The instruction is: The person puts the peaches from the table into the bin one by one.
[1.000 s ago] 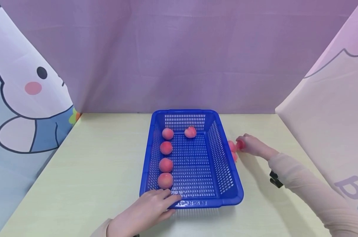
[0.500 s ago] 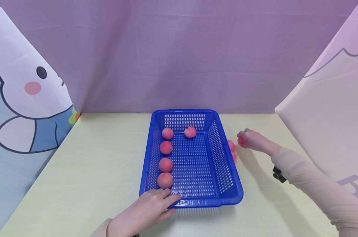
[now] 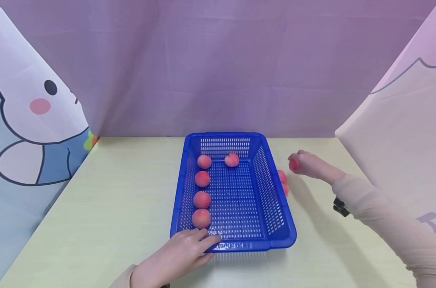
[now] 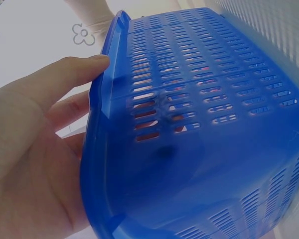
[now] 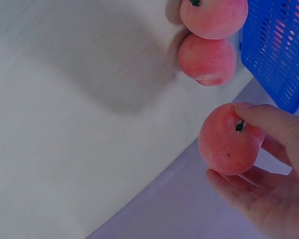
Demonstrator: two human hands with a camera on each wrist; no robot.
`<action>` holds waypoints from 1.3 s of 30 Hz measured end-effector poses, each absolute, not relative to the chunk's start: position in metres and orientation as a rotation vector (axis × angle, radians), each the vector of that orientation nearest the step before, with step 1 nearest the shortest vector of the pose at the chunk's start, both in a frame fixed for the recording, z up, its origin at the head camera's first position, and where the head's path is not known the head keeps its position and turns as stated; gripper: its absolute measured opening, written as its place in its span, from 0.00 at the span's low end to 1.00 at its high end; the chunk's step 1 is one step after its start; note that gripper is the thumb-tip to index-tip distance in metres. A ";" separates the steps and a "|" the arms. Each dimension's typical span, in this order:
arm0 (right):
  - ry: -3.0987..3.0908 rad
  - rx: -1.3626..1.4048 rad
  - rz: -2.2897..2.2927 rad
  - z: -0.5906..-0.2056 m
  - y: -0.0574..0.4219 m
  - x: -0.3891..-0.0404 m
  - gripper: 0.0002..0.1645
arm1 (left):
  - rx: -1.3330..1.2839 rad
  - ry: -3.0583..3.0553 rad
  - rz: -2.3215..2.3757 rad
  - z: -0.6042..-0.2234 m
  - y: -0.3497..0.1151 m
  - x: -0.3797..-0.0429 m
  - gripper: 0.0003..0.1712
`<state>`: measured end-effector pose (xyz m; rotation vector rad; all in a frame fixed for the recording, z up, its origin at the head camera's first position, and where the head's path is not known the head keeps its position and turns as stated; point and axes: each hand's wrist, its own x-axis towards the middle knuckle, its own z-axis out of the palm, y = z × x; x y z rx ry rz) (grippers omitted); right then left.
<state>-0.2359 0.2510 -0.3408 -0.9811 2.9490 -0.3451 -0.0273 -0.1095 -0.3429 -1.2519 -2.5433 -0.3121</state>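
A blue perforated plastic basket [image 3: 239, 245] stands on the table. My left hand [image 3: 183, 250] grips its near rim at the left corner, thumb on one side and fingers on the other in the left wrist view. Inside, several pink peaches [image 3: 202, 200] form a column along the left wall, and one more peach [image 3: 232, 160] sits by the far wall. To the right of the basket my right hand [image 3: 308, 164] pinches a peach [image 5: 231, 139] with a small green stem, raised above the table. Two peaches [image 5: 208, 59] lie on the table against the basket's right side.
The pale wooden-look table [image 3: 131, 192] extends on both sides of the basket. A purple cloth [image 3: 218, 68] hangs behind it, with printed cartoon panels [image 3: 37, 104] at left and right.
My right hand has lifted the peach up and away from the two beside the basket. The left hand and the basket have stayed in place.
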 end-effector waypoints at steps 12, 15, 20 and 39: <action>2.962 -1.026 -0.338 -0.323 0.243 -0.239 0.18 | -1.251 -2.548 -0.302 -0.343 -0.110 -0.027 0.15; 2.971 -1.022 -0.324 -0.318 0.241 -0.240 0.18 | -1.254 -2.562 -0.302 -0.342 -0.110 -0.028 0.15; 2.978 -1.028 -0.321 -0.312 0.238 -0.243 0.19 | -1.258 -2.545 -0.305 -0.343 -0.109 -0.028 0.15; 2.963 -1.049 -0.264 -0.285 0.213 -0.249 0.19 | -1.253 -2.570 -0.305 -0.343 -0.109 -0.027 0.15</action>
